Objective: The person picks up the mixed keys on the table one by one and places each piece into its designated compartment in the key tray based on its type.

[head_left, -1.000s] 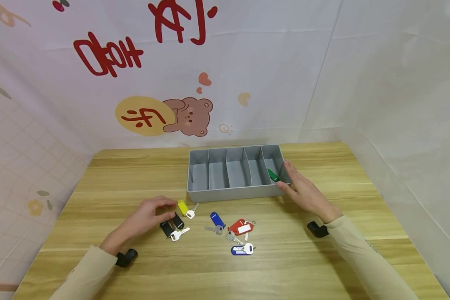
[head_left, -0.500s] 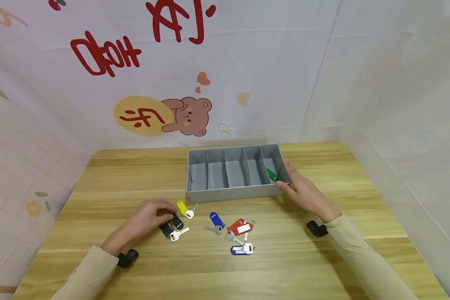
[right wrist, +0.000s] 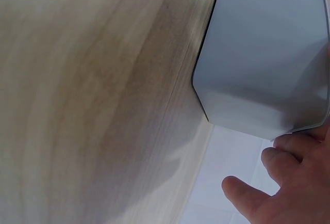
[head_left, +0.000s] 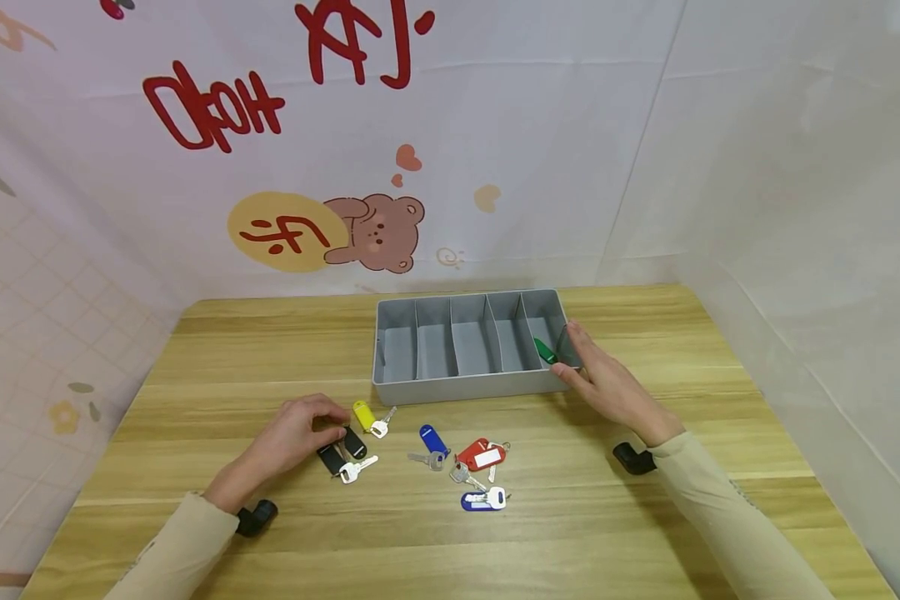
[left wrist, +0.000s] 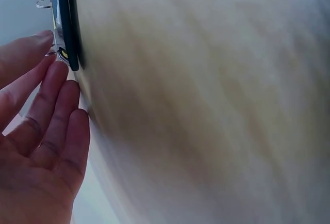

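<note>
My left hand point(head_left: 294, 437) is at two black key tags point(head_left: 355, 443) lying side by side, thumb and forefinger pinching the end of the upper one. In the left wrist view the fingertips meet at a wire key ring point(left wrist: 51, 53) beside a dark tag point(left wrist: 69, 28). My right hand point(head_left: 607, 383) rests against the right end of a grey compartment tray point(head_left: 468, 386), its fingers fairly straight along the rim and the thumb at the front corner. Inside the rightmost compartment lies a green key tag point(head_left: 546, 351). The right wrist view shows the tray's outer wall point(right wrist: 263, 53) beside the fingers point(right wrist: 245, 193).
A yellow key tag point(head_left: 363, 416) with its key lies just beyond the black ones. Further right are a blue tag point(head_left: 433, 439), overlapping red tags point(head_left: 487, 457) and another blue tag point(head_left: 471, 505) under a key. A printed cloth point(head_left: 495, 125) hangs behind the table point(head_left: 570, 525).
The left fingertips have lowered slightly onto the upper black key tag. My right hand, the tray and the other tags have stayed in place.
</note>
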A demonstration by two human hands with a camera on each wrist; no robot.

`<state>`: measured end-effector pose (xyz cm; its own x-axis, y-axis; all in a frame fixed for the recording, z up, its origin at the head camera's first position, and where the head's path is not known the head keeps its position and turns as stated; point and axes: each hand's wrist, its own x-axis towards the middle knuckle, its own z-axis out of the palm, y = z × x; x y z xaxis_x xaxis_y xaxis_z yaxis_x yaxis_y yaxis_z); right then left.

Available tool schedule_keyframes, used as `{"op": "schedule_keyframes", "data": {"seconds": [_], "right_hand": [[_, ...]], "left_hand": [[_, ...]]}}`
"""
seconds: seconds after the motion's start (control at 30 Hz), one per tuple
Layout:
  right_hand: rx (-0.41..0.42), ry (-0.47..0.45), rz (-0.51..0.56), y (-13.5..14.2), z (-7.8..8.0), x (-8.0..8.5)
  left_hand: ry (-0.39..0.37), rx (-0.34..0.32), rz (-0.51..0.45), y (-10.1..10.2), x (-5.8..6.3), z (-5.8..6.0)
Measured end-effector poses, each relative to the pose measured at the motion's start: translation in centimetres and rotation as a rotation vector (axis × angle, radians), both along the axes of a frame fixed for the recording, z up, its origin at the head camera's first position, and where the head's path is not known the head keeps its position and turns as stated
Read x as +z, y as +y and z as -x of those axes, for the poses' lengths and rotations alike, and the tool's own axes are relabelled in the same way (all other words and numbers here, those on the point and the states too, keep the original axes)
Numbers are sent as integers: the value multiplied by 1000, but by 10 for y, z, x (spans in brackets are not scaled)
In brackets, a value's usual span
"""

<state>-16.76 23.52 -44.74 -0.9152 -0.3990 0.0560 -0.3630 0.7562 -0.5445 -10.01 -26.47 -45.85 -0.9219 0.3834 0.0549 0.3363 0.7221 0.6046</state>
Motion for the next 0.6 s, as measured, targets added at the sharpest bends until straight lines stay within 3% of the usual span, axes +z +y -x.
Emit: {"op": "schedule_keyframes", "data": {"seconds": [0.37,0.6], "right_hand": [[4,-12,9,1,0,1],[9,-3,11,0,0,0]], "left_hand": [[-17,24,18,1,-1,-1],[29,13,4,0,-2,-4]]}}
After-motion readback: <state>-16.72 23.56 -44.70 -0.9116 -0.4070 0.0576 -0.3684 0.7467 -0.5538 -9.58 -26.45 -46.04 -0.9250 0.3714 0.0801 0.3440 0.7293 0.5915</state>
